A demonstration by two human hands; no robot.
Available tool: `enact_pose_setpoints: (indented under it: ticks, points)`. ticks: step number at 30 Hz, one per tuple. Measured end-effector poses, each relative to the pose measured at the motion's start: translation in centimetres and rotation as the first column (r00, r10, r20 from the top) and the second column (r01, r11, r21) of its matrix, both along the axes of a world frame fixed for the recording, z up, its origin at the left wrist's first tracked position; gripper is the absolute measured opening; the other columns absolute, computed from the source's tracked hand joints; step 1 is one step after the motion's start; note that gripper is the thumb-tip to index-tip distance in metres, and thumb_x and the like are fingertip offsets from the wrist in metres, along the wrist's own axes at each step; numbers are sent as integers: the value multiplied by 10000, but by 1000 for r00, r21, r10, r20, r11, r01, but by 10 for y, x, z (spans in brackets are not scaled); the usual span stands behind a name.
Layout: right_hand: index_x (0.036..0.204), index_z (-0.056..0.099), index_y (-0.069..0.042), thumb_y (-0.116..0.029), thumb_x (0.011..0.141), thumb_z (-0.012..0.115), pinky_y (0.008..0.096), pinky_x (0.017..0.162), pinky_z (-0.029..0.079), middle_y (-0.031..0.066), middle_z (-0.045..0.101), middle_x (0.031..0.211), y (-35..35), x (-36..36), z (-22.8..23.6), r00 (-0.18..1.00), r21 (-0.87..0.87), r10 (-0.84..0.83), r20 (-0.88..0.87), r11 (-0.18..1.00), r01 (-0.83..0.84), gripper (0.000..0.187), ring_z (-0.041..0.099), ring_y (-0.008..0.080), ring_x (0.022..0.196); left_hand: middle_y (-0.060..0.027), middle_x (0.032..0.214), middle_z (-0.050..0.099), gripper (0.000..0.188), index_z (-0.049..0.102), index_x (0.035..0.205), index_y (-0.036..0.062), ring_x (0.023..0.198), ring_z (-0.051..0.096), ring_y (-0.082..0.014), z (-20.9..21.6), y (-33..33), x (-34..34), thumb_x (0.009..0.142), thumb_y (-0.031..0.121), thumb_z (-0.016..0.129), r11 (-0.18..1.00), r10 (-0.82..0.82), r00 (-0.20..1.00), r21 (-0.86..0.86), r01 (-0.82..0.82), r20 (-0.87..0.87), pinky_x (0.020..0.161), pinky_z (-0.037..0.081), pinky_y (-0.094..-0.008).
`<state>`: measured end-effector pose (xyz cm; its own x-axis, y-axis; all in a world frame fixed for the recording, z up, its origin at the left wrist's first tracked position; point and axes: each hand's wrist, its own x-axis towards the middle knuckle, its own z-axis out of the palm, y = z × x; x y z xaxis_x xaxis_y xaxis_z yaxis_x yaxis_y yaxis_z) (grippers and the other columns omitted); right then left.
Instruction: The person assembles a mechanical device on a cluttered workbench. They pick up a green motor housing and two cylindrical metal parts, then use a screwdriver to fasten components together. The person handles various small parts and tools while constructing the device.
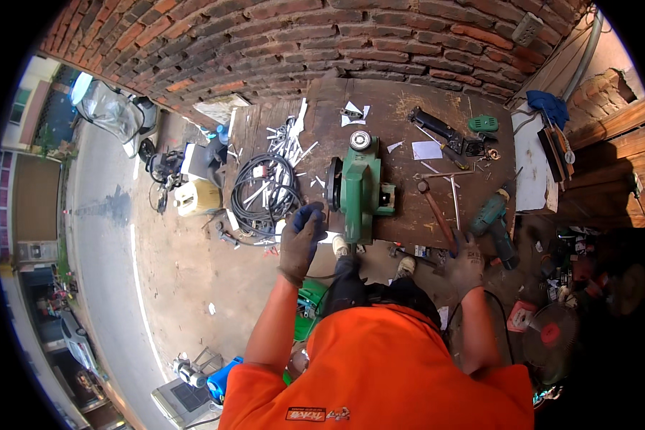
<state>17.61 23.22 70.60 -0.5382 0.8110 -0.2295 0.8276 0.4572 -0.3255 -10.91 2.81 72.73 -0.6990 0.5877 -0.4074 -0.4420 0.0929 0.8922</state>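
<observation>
The green power saw lies mid-surface. The gloved left hand, at its 8 o'clock, looks loosely curled, gripping nothing. The right hand rests flat by the green drill. Likely positioning; a firm hold on the saw comes next.

Both arms reach forward and down from the orange-sleeved shoulders, bare along the forearms, each ending in a worn work glove. The left hand is raised with its fingers loosely curled. The right hand hangs lower and farther out, fingers bent downward, its closure hard to judge.
</observation>
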Motion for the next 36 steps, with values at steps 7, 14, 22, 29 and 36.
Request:
enact_pose_setpoints:
  ticks: [7,14,22,29,36]
  points:
    - [1348,553,-111,-137,813,653,507,917,508,245,566,1250,-34,-43,-63,986,-19,-159,58,987,160,545,612,434,1110,-90,1136,652,691,423,1443,-13,989,628,-151,-93,37,-91,907,265,760,897,-382,922,-263,355,-59,810,518,-284]
    - [1403,516,-103,-238,874,680,514,977,468,278,533,1306,-33,-71,-88,934,86,-354,-48,930,357,570,581,458,1152,-172,1232,618,910,329,1462,-94,1061,611,-219,-139,64,-86,828,330,824,928,-268,956,-299,221,-124,907,499,-303]
    - [1378,513,-13,-189,877,767,304,861,517,100,644,1137,-83,-184,-3,523,-646,-628,-577,742,178,589,630,166,991,-191,1172,630,830,415,1368,-87,1028,624,-239,-130,73,-96,805,357,834,853,-415,910,-350,388,-4,852,519,-338]
    - [1227,592,17,-70,835,712,272,690,524,34,666,959,-88,-229,-20,626,-610,-559,-544,775,162,420,619,91,788,-110,1049,682,612,518,1267,-45,863,656,-157,-122,69,-100,842,272,823,926,-331,942,-176,334,46,721,558,-302]
    - [1185,595,16,-65,824,674,301,634,517,57,667,875,-100,-228,-19,514,-591,-618,-594,769,243,379,619,122,704,-160,1069,675,739,480,1300,-72,926,656,-210,-112,65,-101,781,305,847,905,-333,935,-318,281,-121,801,534,-329]
